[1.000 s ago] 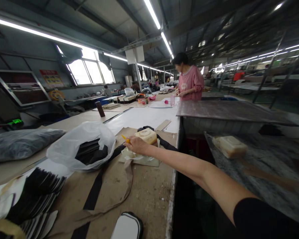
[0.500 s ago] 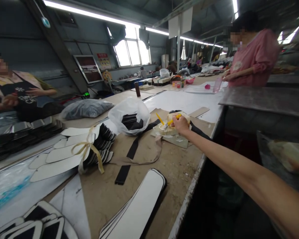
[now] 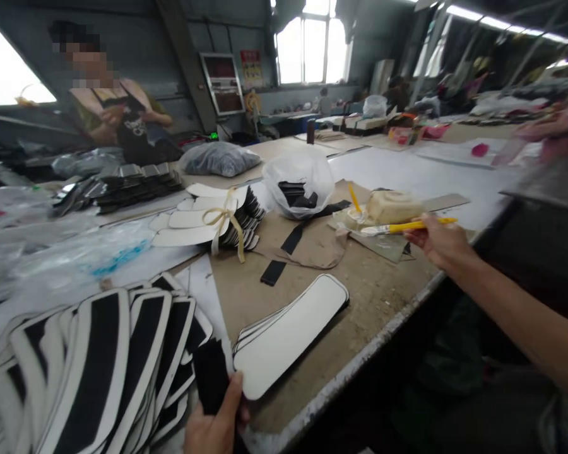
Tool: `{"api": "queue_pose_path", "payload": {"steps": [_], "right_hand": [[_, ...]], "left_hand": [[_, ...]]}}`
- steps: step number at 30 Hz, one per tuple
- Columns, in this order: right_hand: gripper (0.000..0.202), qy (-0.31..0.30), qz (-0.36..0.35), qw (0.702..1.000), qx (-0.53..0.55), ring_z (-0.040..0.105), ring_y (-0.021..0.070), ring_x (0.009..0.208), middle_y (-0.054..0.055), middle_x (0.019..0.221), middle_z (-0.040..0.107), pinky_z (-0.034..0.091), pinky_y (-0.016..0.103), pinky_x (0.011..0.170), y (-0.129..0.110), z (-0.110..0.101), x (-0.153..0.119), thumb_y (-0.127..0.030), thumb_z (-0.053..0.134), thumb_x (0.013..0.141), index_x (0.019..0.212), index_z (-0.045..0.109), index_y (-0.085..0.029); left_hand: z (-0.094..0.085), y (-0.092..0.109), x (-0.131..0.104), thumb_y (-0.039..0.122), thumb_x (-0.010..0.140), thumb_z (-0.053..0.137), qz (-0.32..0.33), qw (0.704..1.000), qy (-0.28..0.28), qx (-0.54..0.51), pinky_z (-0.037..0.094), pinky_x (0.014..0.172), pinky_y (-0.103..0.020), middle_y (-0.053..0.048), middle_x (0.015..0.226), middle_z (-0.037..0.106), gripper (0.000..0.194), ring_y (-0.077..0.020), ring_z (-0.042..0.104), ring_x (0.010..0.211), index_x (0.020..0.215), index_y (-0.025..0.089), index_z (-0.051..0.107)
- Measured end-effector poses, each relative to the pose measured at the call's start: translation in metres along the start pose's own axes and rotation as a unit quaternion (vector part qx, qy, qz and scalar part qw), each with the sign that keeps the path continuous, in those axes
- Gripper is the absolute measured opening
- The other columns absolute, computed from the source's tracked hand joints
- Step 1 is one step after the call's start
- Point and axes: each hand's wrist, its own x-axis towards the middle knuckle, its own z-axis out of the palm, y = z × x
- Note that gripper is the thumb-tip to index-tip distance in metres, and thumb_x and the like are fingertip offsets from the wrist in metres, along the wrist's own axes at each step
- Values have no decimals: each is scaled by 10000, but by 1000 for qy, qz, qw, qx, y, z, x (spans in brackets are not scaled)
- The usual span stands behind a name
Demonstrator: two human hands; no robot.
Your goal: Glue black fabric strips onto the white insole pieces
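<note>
My right hand is closed round a brush with a yellow handle, its pale bristles pointing left over the table. Behind it sits a cream-coloured, glue-crusted container, with another yellow-handled tool leaning beside it. At the bottom, my left hand pinches a black strip between thumb and fingers. The thumb is close to the near end of a fanned stack of white rounded pieces. Whether it touches them I cannot tell. Left of that hand lie many white pieces with black centres.
A tied bundle of white pieces and a plastic bag of black strips stand farther back. The table's worn edge runs diagonally at right. A co-worker in an apron is across the table; another person's pink sleeve shows far right.
My right hand has drawn the brush back from the glue area toward me and to the right. My left hand has come into view with the black strip. The view has swung left and down.
</note>
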Motion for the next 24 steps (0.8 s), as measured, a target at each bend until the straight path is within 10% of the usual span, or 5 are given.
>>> {"api": "queue_pose_path", "payload": {"steps": [11, 24], "right_hand": [[263, -325, 54, 944, 10, 616, 147, 553, 50, 746, 612, 566, 263, 500, 1, 75, -202, -456, 650, 773, 793, 662, -194], [305, -367, -2, 926, -86, 647, 150, 557, 45, 751, 633, 576, 241, 509, 13, 100, -229, -465, 600, 812, 807, 617, -160]], "left_hand": [[-1, -14, 0, 448, 710, 679, -49, 986, -56, -151, 326, 429, -195, 39, 481, 518, 367, -102, 434, 448, 875, 149, 545], [-3, -24, 2, 424, 776, 621, -42, 981, -78, -170, 330, 451, -195, 40, 500, 519, 306, -94, 427, 460, 892, 149, 553]]}}
